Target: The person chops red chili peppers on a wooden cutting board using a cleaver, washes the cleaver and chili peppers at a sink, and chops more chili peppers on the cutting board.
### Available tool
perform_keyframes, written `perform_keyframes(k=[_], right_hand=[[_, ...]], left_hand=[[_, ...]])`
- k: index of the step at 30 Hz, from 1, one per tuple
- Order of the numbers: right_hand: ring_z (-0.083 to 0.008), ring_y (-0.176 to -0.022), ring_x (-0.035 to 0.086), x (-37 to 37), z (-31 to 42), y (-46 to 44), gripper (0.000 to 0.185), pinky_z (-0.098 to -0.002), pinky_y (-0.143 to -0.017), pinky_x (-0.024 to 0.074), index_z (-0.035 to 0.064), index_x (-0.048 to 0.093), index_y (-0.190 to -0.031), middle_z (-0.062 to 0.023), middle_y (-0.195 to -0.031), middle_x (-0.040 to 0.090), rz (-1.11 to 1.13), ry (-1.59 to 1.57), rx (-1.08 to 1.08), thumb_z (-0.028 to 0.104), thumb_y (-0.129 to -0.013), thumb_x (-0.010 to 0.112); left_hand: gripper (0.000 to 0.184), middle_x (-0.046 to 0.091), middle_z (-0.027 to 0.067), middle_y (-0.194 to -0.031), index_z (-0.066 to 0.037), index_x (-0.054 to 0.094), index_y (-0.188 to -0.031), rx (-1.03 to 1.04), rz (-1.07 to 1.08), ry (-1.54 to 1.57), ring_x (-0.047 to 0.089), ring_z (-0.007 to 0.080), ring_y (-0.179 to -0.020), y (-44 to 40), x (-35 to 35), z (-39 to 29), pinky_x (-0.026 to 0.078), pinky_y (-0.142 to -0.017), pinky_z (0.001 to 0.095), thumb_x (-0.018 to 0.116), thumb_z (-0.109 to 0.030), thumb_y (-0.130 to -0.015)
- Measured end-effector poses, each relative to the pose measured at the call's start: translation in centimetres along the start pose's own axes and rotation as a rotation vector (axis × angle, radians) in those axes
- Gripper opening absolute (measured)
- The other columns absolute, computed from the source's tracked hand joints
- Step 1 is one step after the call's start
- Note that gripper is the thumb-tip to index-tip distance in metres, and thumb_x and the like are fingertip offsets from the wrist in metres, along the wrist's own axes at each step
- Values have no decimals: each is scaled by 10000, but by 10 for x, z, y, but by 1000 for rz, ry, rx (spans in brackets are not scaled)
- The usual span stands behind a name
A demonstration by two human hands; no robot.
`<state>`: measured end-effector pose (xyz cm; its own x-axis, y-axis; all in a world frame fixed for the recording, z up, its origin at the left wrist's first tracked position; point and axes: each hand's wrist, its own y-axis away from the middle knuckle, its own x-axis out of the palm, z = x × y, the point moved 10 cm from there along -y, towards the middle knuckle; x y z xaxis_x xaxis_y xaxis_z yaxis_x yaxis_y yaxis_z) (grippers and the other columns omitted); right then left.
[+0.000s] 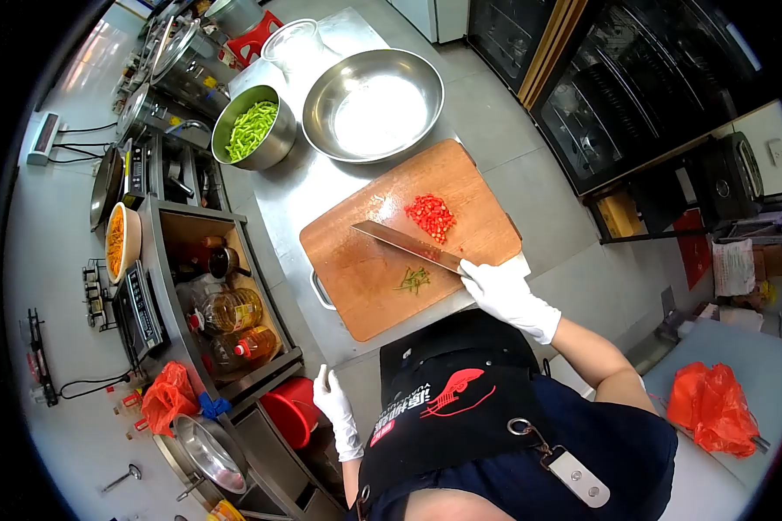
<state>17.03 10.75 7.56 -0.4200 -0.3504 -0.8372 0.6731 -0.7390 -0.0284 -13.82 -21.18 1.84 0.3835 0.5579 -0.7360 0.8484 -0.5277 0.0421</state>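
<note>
My right hand (502, 297), in a white glove, grips the handle of a kitchen knife (406, 244). The blade lies low across the wooden cutting board (347, 260), pointing left. Just beyond the blade sits a heap of chopped red chili (431, 217). On the near side are a few green trimmings (414, 279), and some pale bits (377, 207) show at the upper left of the board. My left hand (333, 401), gloved too, hangs off the table beside the apron, fingers stretched out and holding nothing.
A wide metal bowl (317, 122) and a pot (280, 148) of cut green vegetables (252, 130) stand behind the board. A clear container (292, 45) is farther back. At left are oil bottles (235, 310) on a shelf and a red bucket (288, 413) below.
</note>
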Motion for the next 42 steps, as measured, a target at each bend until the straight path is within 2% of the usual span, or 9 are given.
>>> perform_keyframes(k=[6,9,20,25,32,33,35,38,42], right_hand=[[-279,-651,637,-2,-24,2,218,-417,-577,506,154,603,-1070,-82,-774,646,84,80,-43,303,-924,541],[-290,-636,633,-7,-25,-10,209,-422,-574,503,150,605,-1058,-92,-733,641,129,125,-60,296,-923,543],[-308,-610,617,23,32,22,219,-424,-562,503,122,606,-1094,-102,-668,598,-99,69,58,256,-925,566],[-325,-647,635,29,55,29,214,-428,-592,514,102,645,-1063,-125,-731,650,-193,9,70,247,-921,579],[-312,-842,691,-3,14,41,380,-376,-767,532,21,645,-1190,-228,-950,692,-240,-357,389,298,-951,542],[-314,-871,689,2,-3,50,379,-377,-788,527,7,650,-1172,-203,-980,701,-140,-407,564,298,-956,537],[-325,-888,685,-6,-6,53,373,-376,-813,528,6,654,-1168,-194,-996,704,-173,-394,587,294,-958,545],[-337,-884,678,-20,17,42,351,-389,-827,530,27,663,-1168,-196,-1014,701,-321,-194,327,284,-951,561],[-280,-668,650,2,55,16,308,-394,-608,527,110,639,-1161,-99,-775,642,-338,96,42,287,-912,600]], left_hand=[[252,688,129,-996,24,661,-1140,46,101,15,652,220,-907,3,8,22,503,-830,316,629,-37,-898],[233,686,140,-993,25,663,-1117,153,149,-40,656,241,-899,-7,1,1,507,-821,324,630,-31,-894],[238,688,144,-961,1,680,-1115,224,199,-6,658,269,-878,-19,-25,43,507,-820,339,637,-40,-885],[233,700,128,-1042,18,672,-1128,198,299,-48,659,209,-966,-21,-26,57,496,-886,307,626,-43,-908],[235,688,143,-979,-8,682,-1111,310,271,-8,660,275,-884,-28,-34,57,511,-814,340,633,-54,-887],[235,687,142,-977,-9,681,-1111,314,280,-13,659,276,-883,-29,-33,55,511,-812,340,634,-52,-884],[237,685,142,-971,-13,680,-1107,333,295,-40,658,279,-890,-27,-30,48,512,-815,344,637,-50,-877],[237,680,142,-965,-28,680,-1098,354,316,-74,653,297,-903,-26,-19,44,514,-821,368,644,-54,-866],[229,678,139,-964,-38,683,-1091,344,270,-71,648,310,-904,-21,-14,30,514,-819,382,645,-66,-868]])
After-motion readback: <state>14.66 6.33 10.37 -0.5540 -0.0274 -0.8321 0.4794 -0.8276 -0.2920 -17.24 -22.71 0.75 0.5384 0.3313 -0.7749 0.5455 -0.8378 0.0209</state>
